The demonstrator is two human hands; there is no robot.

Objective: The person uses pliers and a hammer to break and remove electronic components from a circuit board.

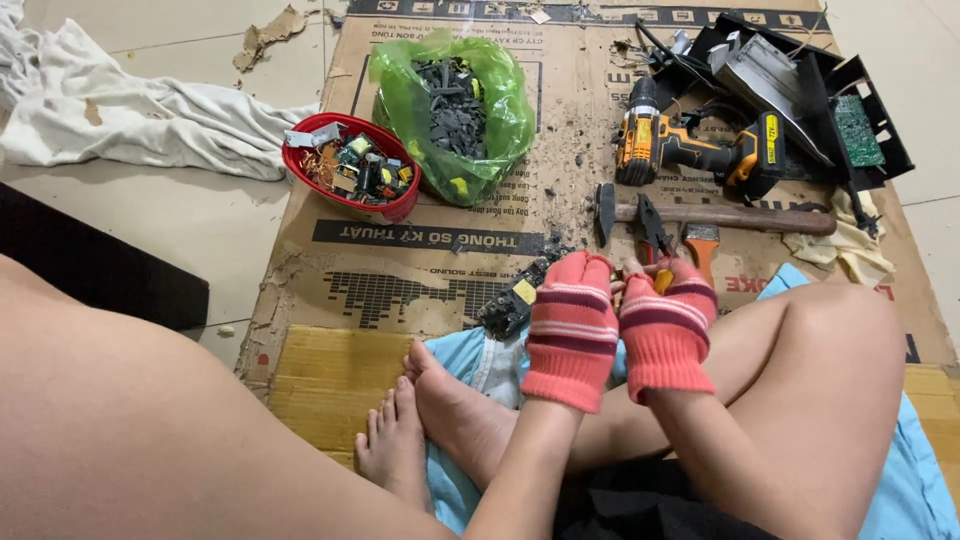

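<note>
Two gloved hands, left hand (572, 322) and right hand (667, 325), fingertips together

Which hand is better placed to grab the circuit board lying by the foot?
Probably the left hand: the circuit board lies just beside it, on its side. The right hand sits farther off and seems to pinch a small yellow piece.

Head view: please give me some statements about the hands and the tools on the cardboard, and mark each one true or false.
1. Both hands, left hand and right hand, wear red striped knit gloves. True.
2. The red bowl is empty. False: it holds small electronic parts.
3. The hammer lies on the cardboard beyond the hands. True.
4. The cordless drill is blue. False: it is yellow and black.
5. The green plastic bag holds dark scraps. True.
</note>
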